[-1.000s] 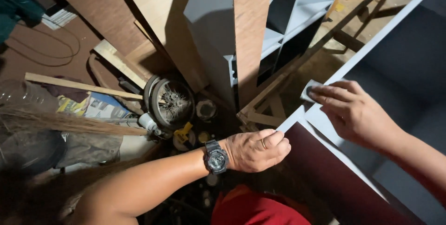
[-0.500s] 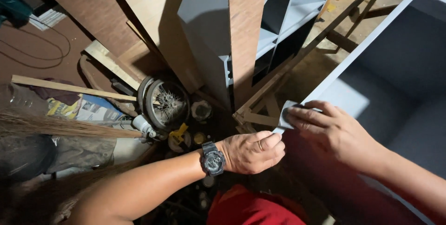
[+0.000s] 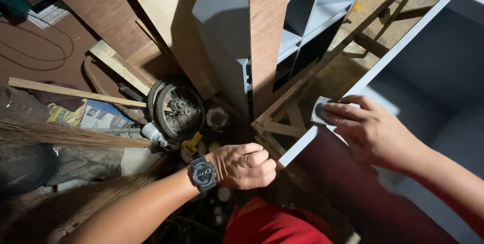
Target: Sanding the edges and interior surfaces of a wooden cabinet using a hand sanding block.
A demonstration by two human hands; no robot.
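Right hand (image 3: 373,133) presses a small grey pad (image 3: 318,111) flat against the white panel edge (image 3: 383,62) — left hand (image 3: 244,166), fisted, rests just beside that edge's lower end.

Cabinet panel (image 3: 433,67) smooth matt grey laminate, white edge band (image 3: 383,62). Small grey pad (image 3: 319,113) under right hand (image 3: 375,133), looks rough, abrasive. Upright board (image 3: 267,37) raw brown wood, matt. Wheel (image 3: 179,109) metal spokes, rubber rim. Watch (image 3: 202,172) black plastic. Broom (image 3: 60,134) dry straw.
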